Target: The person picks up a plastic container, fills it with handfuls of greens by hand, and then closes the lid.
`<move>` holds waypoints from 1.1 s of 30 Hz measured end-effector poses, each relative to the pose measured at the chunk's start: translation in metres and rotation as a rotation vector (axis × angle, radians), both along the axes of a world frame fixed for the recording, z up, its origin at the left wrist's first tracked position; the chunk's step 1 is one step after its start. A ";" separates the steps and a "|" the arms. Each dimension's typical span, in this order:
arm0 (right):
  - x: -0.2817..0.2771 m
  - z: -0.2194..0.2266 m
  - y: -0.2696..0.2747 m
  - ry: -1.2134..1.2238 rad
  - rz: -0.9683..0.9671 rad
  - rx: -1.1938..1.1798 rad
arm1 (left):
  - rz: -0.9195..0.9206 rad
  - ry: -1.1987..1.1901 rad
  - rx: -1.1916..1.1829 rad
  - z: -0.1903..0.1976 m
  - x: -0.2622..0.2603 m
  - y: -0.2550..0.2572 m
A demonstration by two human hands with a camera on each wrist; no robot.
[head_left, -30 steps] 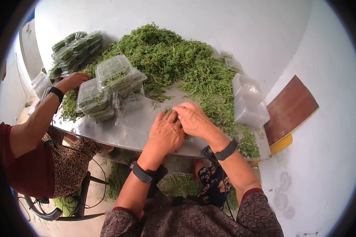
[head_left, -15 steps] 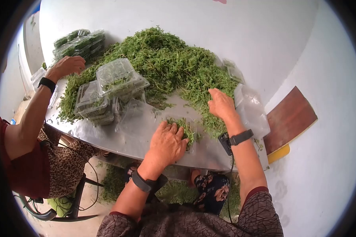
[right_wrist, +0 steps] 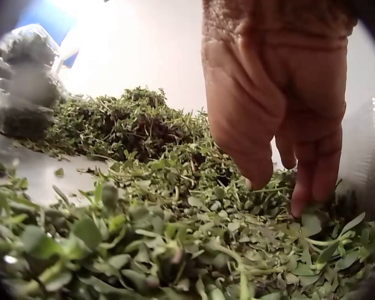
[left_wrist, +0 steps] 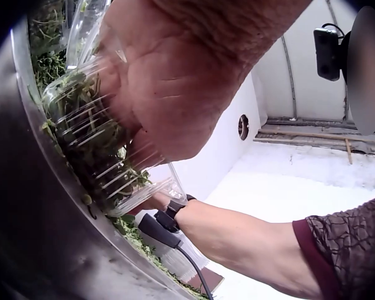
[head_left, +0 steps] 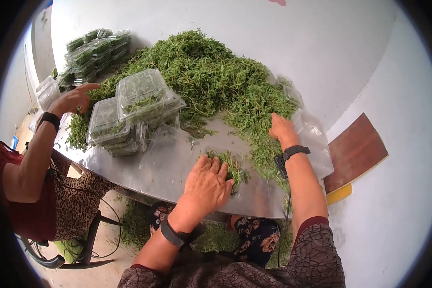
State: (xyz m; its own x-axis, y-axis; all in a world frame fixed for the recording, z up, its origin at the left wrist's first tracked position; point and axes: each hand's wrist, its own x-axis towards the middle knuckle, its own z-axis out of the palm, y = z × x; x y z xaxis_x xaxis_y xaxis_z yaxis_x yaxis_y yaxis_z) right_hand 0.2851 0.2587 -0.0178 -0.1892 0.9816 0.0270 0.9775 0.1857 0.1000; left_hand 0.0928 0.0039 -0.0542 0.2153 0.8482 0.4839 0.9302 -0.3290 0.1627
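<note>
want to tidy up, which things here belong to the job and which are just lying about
Seemingly in the job:
heap of green leafy sprigs
clear ridged plastic box at the left hand
stacked clear plastic boxes of greens
silver metal table

Seemingly just lying about:
flat reddish-brown board
yellow piece beneath it
bright green bundle

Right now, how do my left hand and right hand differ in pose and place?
Your left hand lies palm down over greens in a clear box, while your right hand points its fingers down at the leafy pile. The left hand is close to the near edge of the table; the right hand is farther from it. Both have a dark wristband.
</note>
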 end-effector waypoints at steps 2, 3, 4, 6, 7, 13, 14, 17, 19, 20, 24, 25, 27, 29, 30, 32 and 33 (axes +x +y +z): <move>0.000 -0.006 0.001 -0.037 -0.026 0.031 | 0.003 -0.005 0.001 -0.001 0.000 0.001; 0.001 -0.010 0.002 -0.036 -0.024 0.030 | 0.003 -0.011 -0.001 -0.001 0.000 0.001; 0.003 -0.013 0.002 -0.057 0.011 0.101 | 0.002 -0.017 -0.003 -0.001 0.001 0.000; 0.005 -0.017 0.003 -0.077 0.046 0.171 | 0.006 -0.022 0.005 -0.002 0.001 0.000; 0.006 -0.018 0.005 -0.094 0.058 0.187 | 0.009 -0.027 0.014 -0.003 0.001 0.000; 0.006 0.002 -0.009 0.105 0.016 0.233 | 0.000 -0.022 -0.105 0.008 0.000 -0.001; 0.010 0.001 -0.005 0.208 0.013 0.324 | -0.004 -0.023 -0.107 0.007 0.001 -0.002; 0.012 0.024 -0.015 0.288 0.010 0.210 | 0.012 -0.022 -0.072 0.002 0.001 0.001; 0.014 0.034 -0.025 0.474 0.032 0.117 | 0.016 -0.022 -0.050 -0.001 0.001 0.002; 0.015 0.038 -0.030 0.661 0.052 0.021 | 0.016 -0.023 -0.050 -0.001 0.001 0.002; 0.009 0.053 -0.065 0.902 0.087 -0.116 | 0.007 -0.039 -0.024 -0.002 0.000 0.003; 0.006 0.054 -0.075 0.958 0.110 -0.127 | -0.005 -0.043 -0.007 -0.002 0.000 0.004; 0.004 0.059 -0.089 1.017 0.130 -0.146 | -0.016 -0.048 0.005 -0.002 -0.001 0.005; 0.003 0.061 -0.100 1.134 0.268 -0.178 | -0.025 -0.050 0.009 -0.004 -0.002 0.005; 0.000 0.066 -0.108 1.140 0.265 -0.188 | -0.028 -0.051 0.035 -0.005 -0.002 0.006; -0.009 0.079 -0.126 1.110 0.258 -0.234 | -0.028 -0.048 0.051 -0.005 -0.002 0.006; -0.013 0.083 -0.134 1.129 0.275 -0.247 | -0.021 -0.038 0.049 -0.004 -0.002 0.006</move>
State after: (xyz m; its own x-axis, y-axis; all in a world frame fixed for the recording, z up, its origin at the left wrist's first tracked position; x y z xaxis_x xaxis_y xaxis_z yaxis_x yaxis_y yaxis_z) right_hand 0.2719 0.1243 0.0651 -0.3851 0.9137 0.1295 0.4138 0.2964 -0.8608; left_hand 0.0910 0.0101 -0.0584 0.2138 0.8186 0.5331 0.9165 -0.3571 0.1806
